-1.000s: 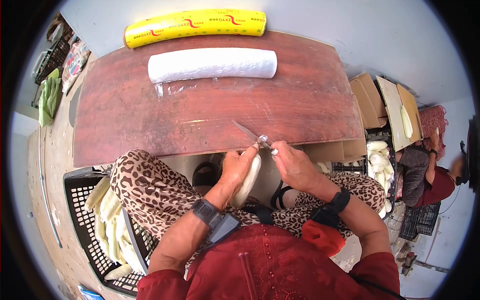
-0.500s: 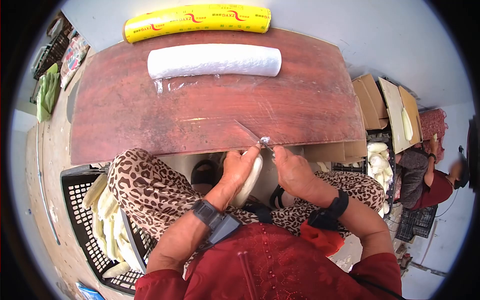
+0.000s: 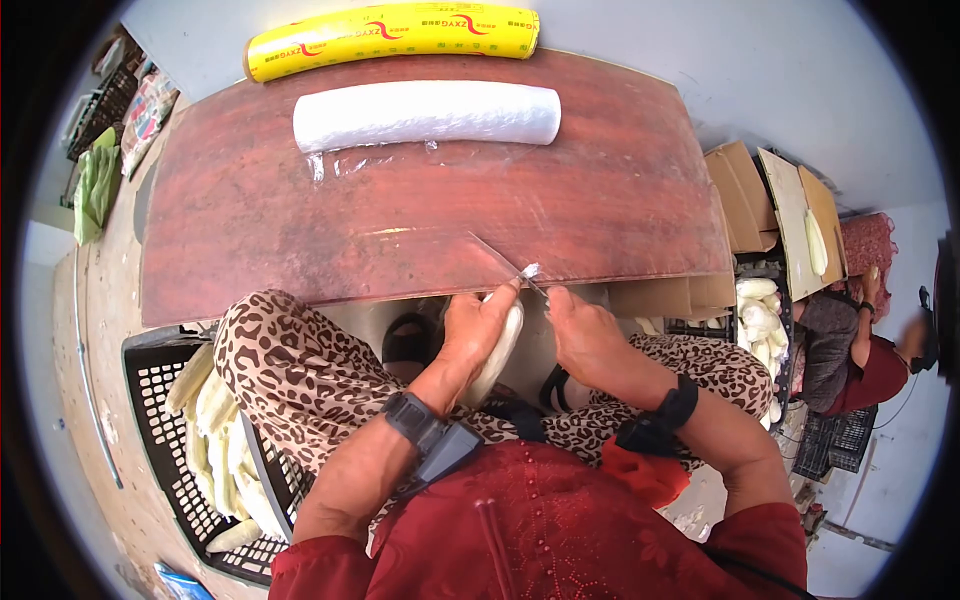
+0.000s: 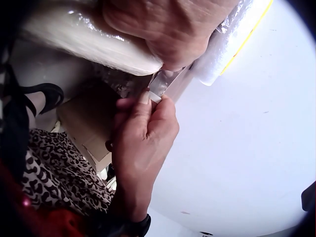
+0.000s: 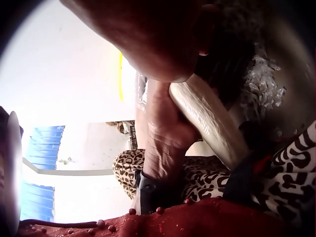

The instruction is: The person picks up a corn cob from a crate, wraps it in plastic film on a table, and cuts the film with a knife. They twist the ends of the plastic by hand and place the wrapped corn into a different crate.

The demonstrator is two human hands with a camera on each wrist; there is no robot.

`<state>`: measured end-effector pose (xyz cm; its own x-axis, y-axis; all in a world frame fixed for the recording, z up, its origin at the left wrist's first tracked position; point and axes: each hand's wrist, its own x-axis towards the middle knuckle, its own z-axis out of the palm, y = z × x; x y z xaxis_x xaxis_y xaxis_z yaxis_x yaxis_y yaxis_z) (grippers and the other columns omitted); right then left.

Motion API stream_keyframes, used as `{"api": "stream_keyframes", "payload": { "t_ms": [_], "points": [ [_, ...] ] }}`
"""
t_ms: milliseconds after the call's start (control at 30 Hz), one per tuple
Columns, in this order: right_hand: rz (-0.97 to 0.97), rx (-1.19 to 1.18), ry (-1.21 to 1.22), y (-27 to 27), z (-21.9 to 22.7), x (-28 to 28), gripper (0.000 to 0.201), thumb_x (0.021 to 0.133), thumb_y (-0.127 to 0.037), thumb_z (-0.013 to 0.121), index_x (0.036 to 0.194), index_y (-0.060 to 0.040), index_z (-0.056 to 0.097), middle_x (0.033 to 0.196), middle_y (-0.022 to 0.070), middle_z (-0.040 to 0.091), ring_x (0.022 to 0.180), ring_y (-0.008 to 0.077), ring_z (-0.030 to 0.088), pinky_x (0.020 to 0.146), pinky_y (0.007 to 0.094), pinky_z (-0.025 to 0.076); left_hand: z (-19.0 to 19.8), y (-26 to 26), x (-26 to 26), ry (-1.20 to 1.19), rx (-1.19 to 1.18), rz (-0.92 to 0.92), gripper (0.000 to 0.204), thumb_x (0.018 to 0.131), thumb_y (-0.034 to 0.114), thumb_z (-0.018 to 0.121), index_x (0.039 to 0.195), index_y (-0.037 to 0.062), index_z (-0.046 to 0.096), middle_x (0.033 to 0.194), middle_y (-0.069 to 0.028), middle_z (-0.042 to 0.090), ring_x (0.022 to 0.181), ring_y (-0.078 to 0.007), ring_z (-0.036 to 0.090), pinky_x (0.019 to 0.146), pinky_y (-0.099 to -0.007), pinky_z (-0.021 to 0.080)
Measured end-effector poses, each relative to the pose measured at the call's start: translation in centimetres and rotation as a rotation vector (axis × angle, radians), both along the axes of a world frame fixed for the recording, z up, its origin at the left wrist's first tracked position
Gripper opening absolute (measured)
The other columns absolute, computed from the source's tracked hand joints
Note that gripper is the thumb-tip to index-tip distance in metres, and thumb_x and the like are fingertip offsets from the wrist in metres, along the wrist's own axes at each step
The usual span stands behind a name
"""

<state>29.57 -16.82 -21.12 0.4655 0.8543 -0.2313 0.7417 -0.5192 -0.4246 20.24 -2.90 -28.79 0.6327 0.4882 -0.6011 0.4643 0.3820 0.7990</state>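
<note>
My left hand (image 3: pixel 476 330) grips a pale, film-wrapped ear of corn (image 3: pixel 502 345), its tip pointing up towards the table edge. In the right wrist view the ear of corn (image 5: pixel 210 121) slants down from the palm, shiny with clear film. My right hand (image 3: pixel 588 340) holds a knife (image 3: pixel 494 252) by its handle, the thin blade pointing up and left over the table's edge. A crumpled bit of clear film (image 3: pixel 532 271) shows at the blade, just beyond my left fingertips. In the left wrist view the knife's pale handle end (image 4: pixel 155 97) sits between right thumb and forefinger.
On the reddish table (image 3: pixel 260 220) lie a white film roll (image 3: pixel 430 115) and a yellow printed roll (image 3: pixel 390 42). A black crate (image 3: pixel 150 400) of corn stands at left. To the right are cardboard boxes (image 3: pixel 738 200), more corn (image 3: pixel 760 325) and another person (image 3: pixel 865 350).
The knife blade has turned from showing its flat side to a thin edge. Both hands stay close together at the ear's tip. The head view has shifted slightly.
</note>
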Motion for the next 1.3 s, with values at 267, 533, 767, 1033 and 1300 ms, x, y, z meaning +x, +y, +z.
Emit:
{"api": "stream_keyframes", "payload": {
  "t_ms": [267,533,767,1033,1300],
  "points": [
    [0.055,0.017,-0.003,-3.2,0.1,0.2,0.019,0.09,-0.004,0.052,0.104,0.0028,0.041,0.089,0.0294,0.059,0.079,0.0487,0.059,0.066,0.054,0.047,1.0,0.0,-0.1,-0.099,-0.018,0.021,0.045,0.085,0.038,0.068,0.101,-0.0037,0.072,0.093,-0.0161,0.072,0.087,-0.0205,0.067,0.08,-0.0351,0.05],
    [0.025,0.007,0.014,-0.5,0.5,0.0,0.015,0.089,-0.002,0.051,0.1,0.0038,0.043,0.086,0.0298,0.061,0.076,0.0487,0.06,0.065,0.0543,0.048,-0.1,-0.4,0.0,-0.06,-0.022,0.021,0.05,0.086,0.041,0.066,0.109,-0.003,0.07,0.102,-0.0168,0.071,0.098,-0.0239,0.066,0.088,-0.0345,0.048],
    [0.045,0.043,-0.038,0.2,-0.1,0.3,0.015,0.088,-0.002,0.052,0.098,0.0042,0.043,0.087,0.0303,0.062,0.078,0.0484,0.062,0.066,0.0536,0.049,0.3,-0.6,-0.1,-0.047,-0.097,0.035,0.047,0.086,0.041,0.066,0.106,-0.0019,0.07,0.1,-0.0135,0.071,0.094,-0.0192,0.064,0.085,-0.0328,0.047],
    [0.049,0.042,-0.052,0.1,-0.2,0.2,0.015,0.085,-0.001,0.052,0.096,0.0031,0.043,0.086,0.0292,0.062,0.077,0.0481,0.062,0.067,0.0541,0.05,-0.3,-0.6,0.0,-0.01,-0.053,0.042,0.046,0.086,0.042,0.066,0.103,-0.0013,0.072,0.097,-0.0137,0.071,0.093,-0.0201,0.065,0.086,-0.0331,0.047],
    [0.039,-0.026,-0.068,-3.8,0.2,0.6,0.016,0.082,-0.001,0.052,0.094,0.001,0.043,0.083,0.0264,0.062,0.074,0.0464,0.063,0.066,0.0535,0.051,-0.6,-0.5,0.0,-0.089,0.035,0.064,0.037,0.09,0.032,0.067,0.099,-0.0047,0.068,0.082,-0.0056,0.064,0.068,-0.0109,0.056,0.059,-0.0285,0.045]
  ]
}}
